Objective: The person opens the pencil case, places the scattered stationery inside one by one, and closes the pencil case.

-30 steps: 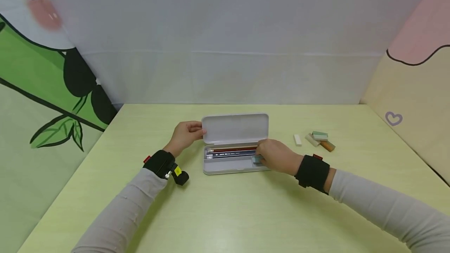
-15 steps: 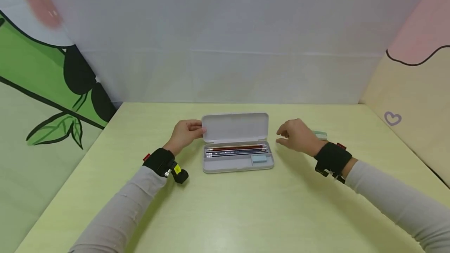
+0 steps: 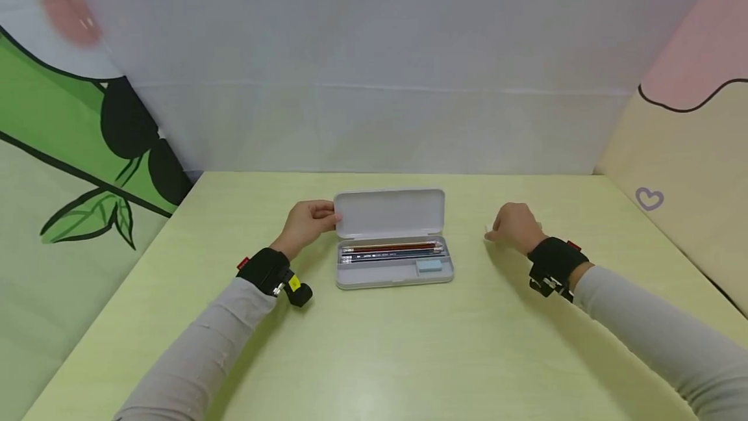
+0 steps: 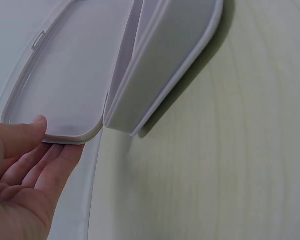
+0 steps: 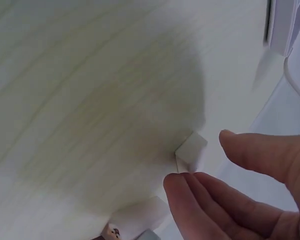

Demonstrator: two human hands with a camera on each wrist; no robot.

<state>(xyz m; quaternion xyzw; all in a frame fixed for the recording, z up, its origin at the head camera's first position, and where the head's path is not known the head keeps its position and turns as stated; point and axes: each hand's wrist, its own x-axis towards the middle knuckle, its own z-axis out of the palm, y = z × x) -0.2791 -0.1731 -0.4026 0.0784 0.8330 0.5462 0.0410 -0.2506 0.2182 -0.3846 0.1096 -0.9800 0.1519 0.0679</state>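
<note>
A pale grey pencil case (image 3: 380,276) lies open on the table, its lid (image 3: 390,214) raised at the back. Pencils (image 3: 391,252) fill the rear compartment, and a light blue eraser (image 3: 429,266) sits at the front right. My left hand (image 3: 305,226) pinches the lid's left edge; in the left wrist view the thumb lies on the inner face and the fingers behind. To the right of the case, my right hand (image 3: 515,227) is low over a small white eraser (image 5: 191,148). Its thumb is spread from the fingers, with the eraser showing near the gap between them.
More erasers (image 5: 137,220) lie close beyond the right hand, mostly hidden behind it in the head view. A white cloth wall (image 3: 374,83) rises behind the table, with printed panels at both sides.
My right hand has left the case, where the light blue eraser now lies uncovered, and has moved right to the white eraser. The left hand keeps its place on the lid.
</note>
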